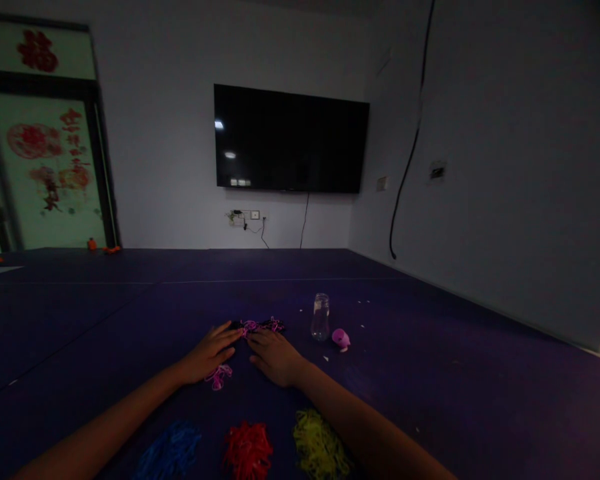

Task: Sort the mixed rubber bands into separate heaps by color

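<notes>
My left hand (211,351) lies palm down with its fingers spread, the tips at the left end of some tangled pink and dark strands (260,326). Against the near side of those strands rests my right hand (275,355), flat, thumb apart from the fingers. A small loose clump of pink strands (219,377) lies just below my left hand. Nearer the camera are three piles of strands: blue (169,451), red (248,451) and yellow-green (319,445), the last beside my right forearm.
A clear bottle (321,319) stands right of my hands on the purple table (430,373), beside a pink cup-like piece (341,339). Small white scraps lie around them. Orange objects (92,245) sit at the far left edge. A dark screen (291,140) hangs on the wall.
</notes>
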### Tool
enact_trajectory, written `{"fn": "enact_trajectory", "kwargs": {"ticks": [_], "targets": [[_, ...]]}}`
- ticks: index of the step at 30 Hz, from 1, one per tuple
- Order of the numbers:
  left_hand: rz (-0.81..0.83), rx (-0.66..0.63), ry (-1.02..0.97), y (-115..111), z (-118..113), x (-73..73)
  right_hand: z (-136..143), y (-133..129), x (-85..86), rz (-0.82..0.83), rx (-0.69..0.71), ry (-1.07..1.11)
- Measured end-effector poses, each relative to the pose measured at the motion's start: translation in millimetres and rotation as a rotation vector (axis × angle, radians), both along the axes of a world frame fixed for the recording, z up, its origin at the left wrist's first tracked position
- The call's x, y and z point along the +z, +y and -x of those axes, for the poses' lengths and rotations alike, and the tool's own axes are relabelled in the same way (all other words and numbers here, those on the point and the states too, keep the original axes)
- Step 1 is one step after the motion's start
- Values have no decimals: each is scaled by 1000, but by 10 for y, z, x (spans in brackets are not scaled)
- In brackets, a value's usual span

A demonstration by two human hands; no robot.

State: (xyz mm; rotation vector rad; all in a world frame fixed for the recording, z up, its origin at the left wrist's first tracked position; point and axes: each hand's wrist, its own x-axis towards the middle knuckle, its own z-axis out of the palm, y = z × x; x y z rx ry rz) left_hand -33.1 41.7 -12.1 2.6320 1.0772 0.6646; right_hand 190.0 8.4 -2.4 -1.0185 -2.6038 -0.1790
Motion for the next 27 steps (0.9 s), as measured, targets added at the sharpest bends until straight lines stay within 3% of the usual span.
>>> {"fn": "enact_trajectory", "kwargs": {"ticks": [7,18,27], "targets": [[66,2,37,-44,-22,58,8,25,-19,5,-7,-22],[69,0,122,21,-13,22,7,21,-18,-20,13,-50],[73,-11,71,37,-1,19,4,11,-19,-5,4,-42]]}}
